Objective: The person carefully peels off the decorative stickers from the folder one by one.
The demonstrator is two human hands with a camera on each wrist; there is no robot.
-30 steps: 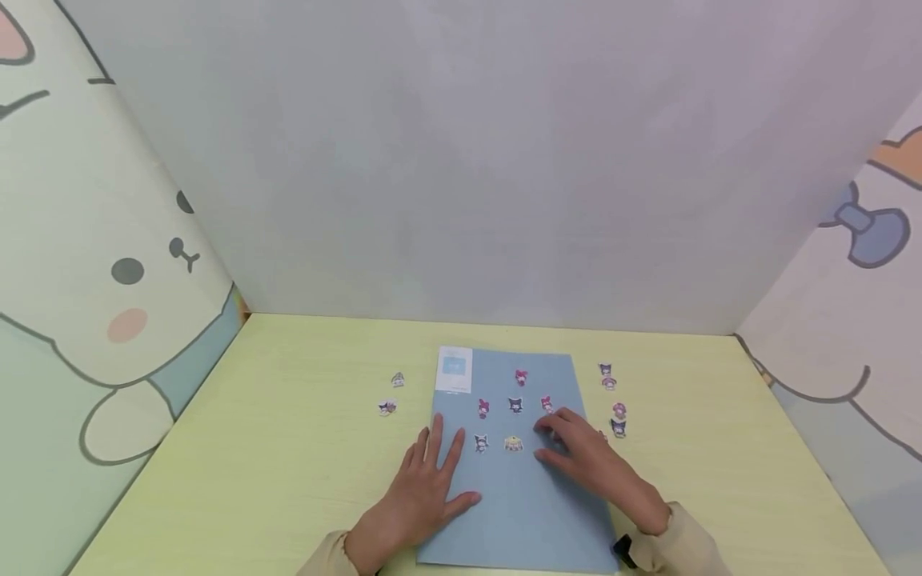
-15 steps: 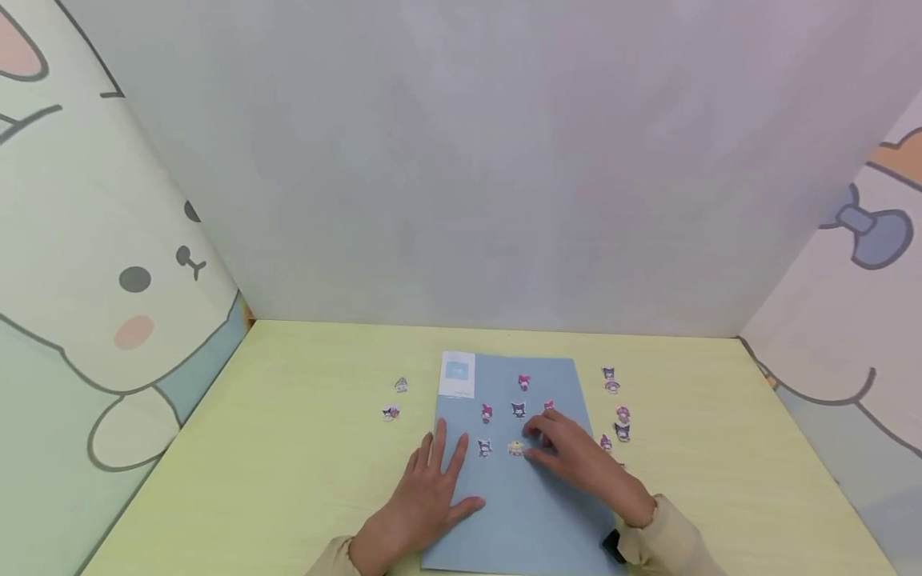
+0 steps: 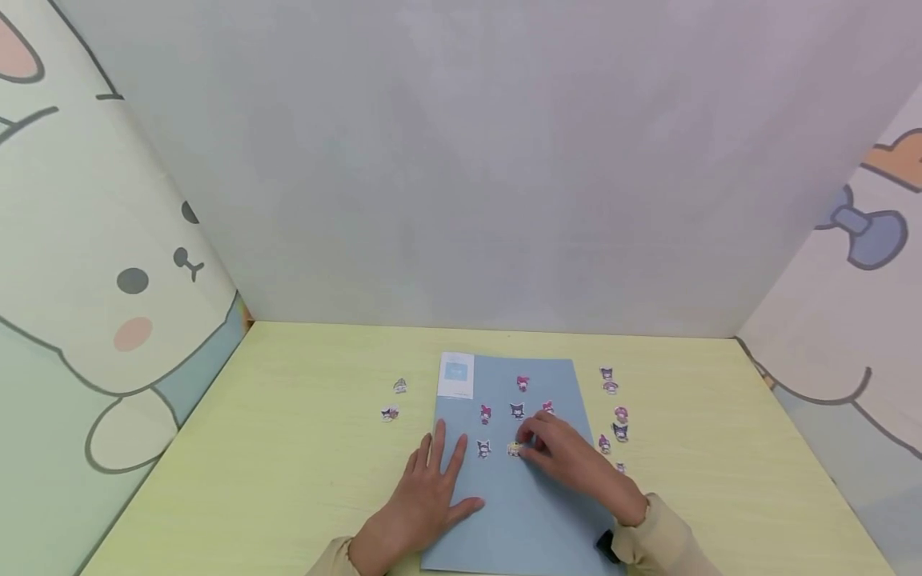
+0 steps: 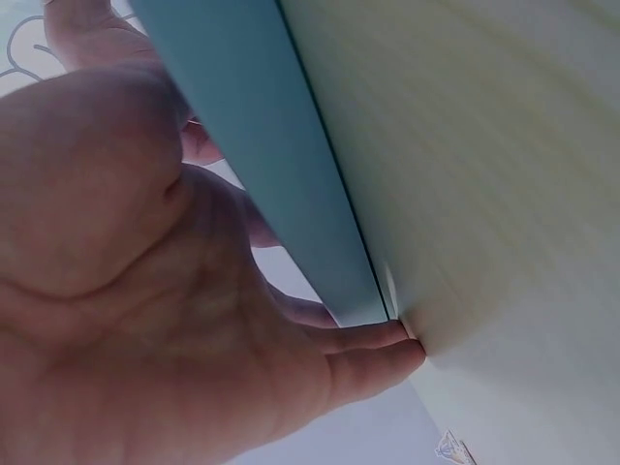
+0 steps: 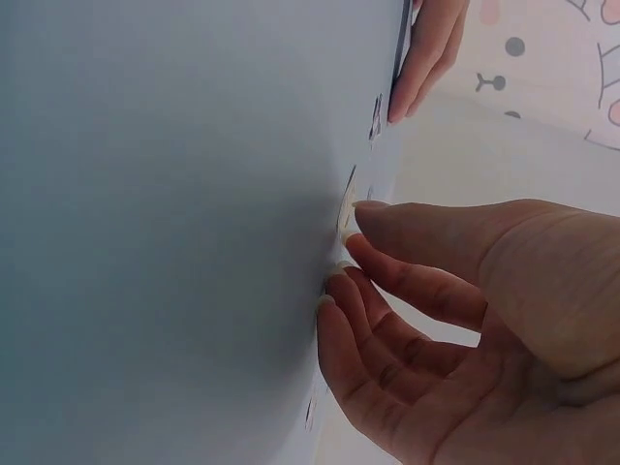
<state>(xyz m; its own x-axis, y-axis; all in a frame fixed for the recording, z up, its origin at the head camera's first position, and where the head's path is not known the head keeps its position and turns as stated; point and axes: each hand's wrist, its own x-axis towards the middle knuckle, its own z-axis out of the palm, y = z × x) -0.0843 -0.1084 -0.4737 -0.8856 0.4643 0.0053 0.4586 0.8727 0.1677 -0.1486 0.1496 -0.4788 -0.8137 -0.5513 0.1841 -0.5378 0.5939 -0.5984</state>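
A light-blue folder [image 3: 519,520] with a white label [image 3: 456,376] lies on the table, with several small cartoon stickers on it. My left hand [image 3: 425,496] rests spread over its left edge, fingers straight. In the left wrist view, some fingertips [image 4: 392,354] touch the table beside that edge. My right hand [image 3: 569,456] is over the folder's middle. Its thumb and index finger pinch the edge of a pale yellow cartoon sticker [image 3: 513,450], seen slightly tilted as a thin sticker [image 5: 347,199] in the right wrist view. The other fingers curl beside it, near the folder's surface.
Loose stickers lie on the pale yellow table [image 3: 310,448], such as a dark-and-pink sticker [image 3: 390,414] left of the folder and a purple sticker [image 3: 620,432] on the right. A grey panel [image 3: 490,176] rises behind, with cartoon-printed side panels [image 3: 72,240] flanking the table.
My right hand has moved left across the folder to the yellow sticker, and its thumb and index finger have closed on it. The left hand stays in place on the folder.
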